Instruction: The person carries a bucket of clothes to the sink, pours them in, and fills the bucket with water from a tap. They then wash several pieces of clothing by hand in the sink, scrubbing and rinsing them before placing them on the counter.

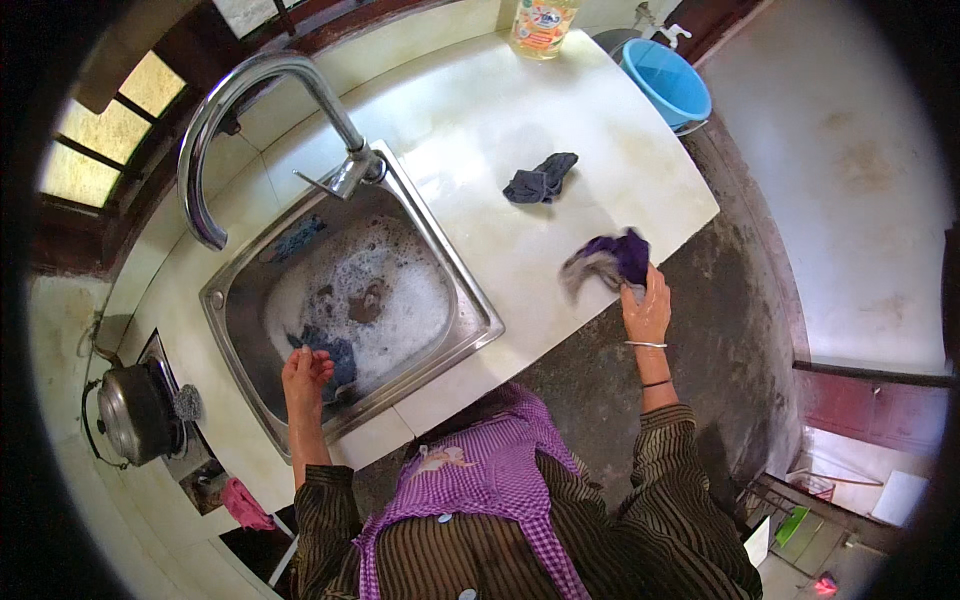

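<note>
My right hand (647, 311) grips a purple and grey cloth piece (631, 255), possibly a sock, over the counter's front edge. Its grey end is blurred. On the white counter beyond lies a crumpled dark grey cloth piece (540, 178), maybe another sock. Above the near left side of the steel sink (480, 330) is my left hand (306, 375), its fingers curled. Right behind those fingers a wet dark blue cloth (339, 361) shows in the suds; whether they hold it is unclear. Foamy grey water (397, 300) covers the sink's bottom, and more blue cloth (298, 238) rests at the far side.
A curved chrome faucet (262, 64) arches over the sink's far left corner. A yellow detergent bottle (541, 30) stands at the counter's back. Beyond the right end is a blue bucket (667, 82). Left are a metal kettle (135, 412), a scouring pad (187, 403) and a pink cloth (246, 504).
</note>
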`<state>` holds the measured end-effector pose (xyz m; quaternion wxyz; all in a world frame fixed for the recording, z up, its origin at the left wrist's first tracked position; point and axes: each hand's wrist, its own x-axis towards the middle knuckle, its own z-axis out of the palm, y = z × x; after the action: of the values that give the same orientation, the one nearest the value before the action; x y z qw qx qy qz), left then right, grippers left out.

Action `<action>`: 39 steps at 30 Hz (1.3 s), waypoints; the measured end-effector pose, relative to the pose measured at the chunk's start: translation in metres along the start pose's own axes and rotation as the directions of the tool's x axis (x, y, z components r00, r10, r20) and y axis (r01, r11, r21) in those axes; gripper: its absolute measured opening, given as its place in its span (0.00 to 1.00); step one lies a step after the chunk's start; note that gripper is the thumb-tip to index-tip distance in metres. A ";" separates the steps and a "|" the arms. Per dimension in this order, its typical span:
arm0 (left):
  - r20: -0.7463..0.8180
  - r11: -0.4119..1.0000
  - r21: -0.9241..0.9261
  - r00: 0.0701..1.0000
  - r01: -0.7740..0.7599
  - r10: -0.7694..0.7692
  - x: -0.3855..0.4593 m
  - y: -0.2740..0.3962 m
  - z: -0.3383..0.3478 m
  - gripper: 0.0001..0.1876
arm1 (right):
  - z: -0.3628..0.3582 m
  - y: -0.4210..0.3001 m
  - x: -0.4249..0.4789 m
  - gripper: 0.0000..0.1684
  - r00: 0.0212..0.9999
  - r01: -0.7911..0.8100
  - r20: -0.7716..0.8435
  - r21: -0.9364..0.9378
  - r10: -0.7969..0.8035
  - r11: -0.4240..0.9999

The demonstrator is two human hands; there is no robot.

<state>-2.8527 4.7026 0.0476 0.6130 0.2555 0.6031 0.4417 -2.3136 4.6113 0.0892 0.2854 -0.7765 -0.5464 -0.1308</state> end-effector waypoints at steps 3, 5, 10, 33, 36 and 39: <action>0.028 0.998 -0.052 0.999 0.037 -0.035 0.002 -0.019 -0.022 0.10 | 0.014 -0.037 -0.034 0.23 0.995 0.072 0.079 -0.064 -0.067 0.995; -0.029 0.997 0.026 0.997 0.078 -0.077 -0.004 -0.018 -0.013 0.10 | 0.002 -0.094 -0.042 0.25 0.959 0.149 0.243 0.016 -0.148 0.989; 0.052 0.995 0.081 0.997 0.053 -0.057 0.002 -0.018 -0.005 0.11 | -0.031 -0.154 -0.004 0.26 0.759 -0.419 0.646 0.577 -0.078 0.702; -0.363 0.922 0.371 0.931 0.107 0.038 0.020 -0.043 -0.127 0.20 | 0.147 -0.362 -0.035 0.34 0.279 0.272 0.609 0.692 -0.743 0.669; -0.404 0.925 0.339 0.915 0.171 -0.021 0.026 -0.047 -0.130 0.23 | 0.220 -0.439 -0.128 0.43 0.117 0.207 0.804 0.554 -0.582 0.807; -0.406 0.953 0.264 0.913 0.148 -0.029 0.025 -0.044 -0.127 0.25 | 0.234 -0.466 -0.170 0.37 0.149 0.132 0.859 0.474 -0.490 0.871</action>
<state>-2.9683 4.6746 -0.0202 0.4535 0.2193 0.7840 0.3629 -2.8318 4.7291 -0.0463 -0.0403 -0.5029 -0.7642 0.4019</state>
